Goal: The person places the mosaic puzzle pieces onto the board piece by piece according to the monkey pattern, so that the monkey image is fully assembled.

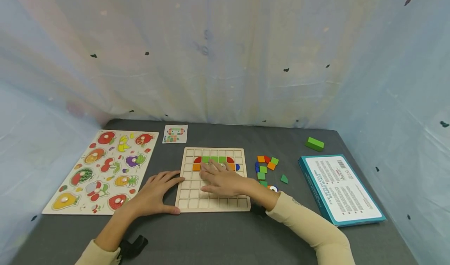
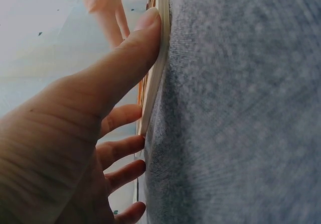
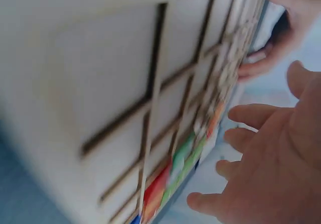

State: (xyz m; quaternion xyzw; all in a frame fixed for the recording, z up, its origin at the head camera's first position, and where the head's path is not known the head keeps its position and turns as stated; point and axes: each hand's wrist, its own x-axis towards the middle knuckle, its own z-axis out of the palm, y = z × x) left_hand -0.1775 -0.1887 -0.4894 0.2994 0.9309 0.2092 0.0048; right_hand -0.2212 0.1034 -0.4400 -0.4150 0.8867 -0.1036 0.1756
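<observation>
1. Grid board (image 1: 218,205) lies at the middle of a dark grey table (image 1: 197,237) in the head view. The left hand (image 1: 154,194) braces its left edge, fingers relaxed and grasping nothing. The right hand (image 1: 225,182) reaches flat over the squares, fingers extended, no piece visible in its hold. Light fingertip pressure would best square up the green tiles (image 1: 214,159) without jogging neighbours. Loose pieces (image 1: 272,166), flat squares and rounded shapes, lie just right of the board; a patterned card (image 1: 175,134) lies beyond it.

2. Left wrist view: the thumb (image 2: 143,35) presses the pale, wood-like rim. Steady, gentle bracing should prevent sliding on the fibrous-looking tabletop.

3. Right wrist view: open-spread fingers (image 3: 253,116) appear apart from the board, its shallow square cells framed by thin lattice. Blur hides finer texture.
</observation>
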